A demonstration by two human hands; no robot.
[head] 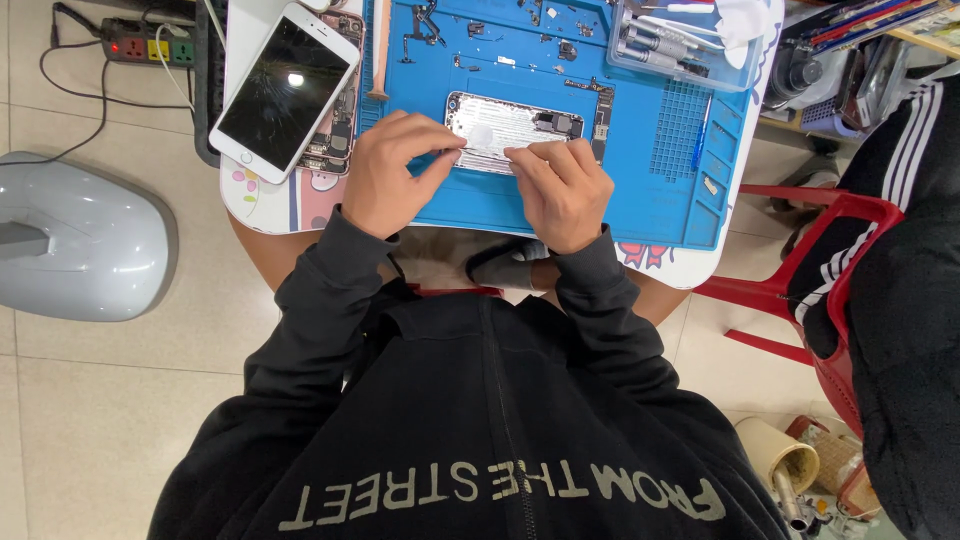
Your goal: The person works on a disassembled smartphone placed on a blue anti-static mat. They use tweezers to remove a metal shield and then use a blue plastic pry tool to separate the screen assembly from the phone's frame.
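An opened silver phone housing (pixel 520 125) lies on a blue repair mat (pixel 660 190). My left hand (pixel 392 175) pinches a thin pointed tool, probably tweezers (pixel 455 150), over the housing's near edge. My right hand (pixel 558 190) rests on the near edge of the housing, fingertips pressing it down beside the tool's tip. A small round whitish piece (pixel 481 135) sits inside the housing just above the fingers.
A white phone screen (pixel 285 90) leans over a phone body with exposed parts at the table's left. Small parts are scattered on the mat; a clear tray of tools (pixel 665 45) stands far right. A power strip (pixel 145 45), a grey device, and a person on a red chair (pixel 800 290) surround the table.
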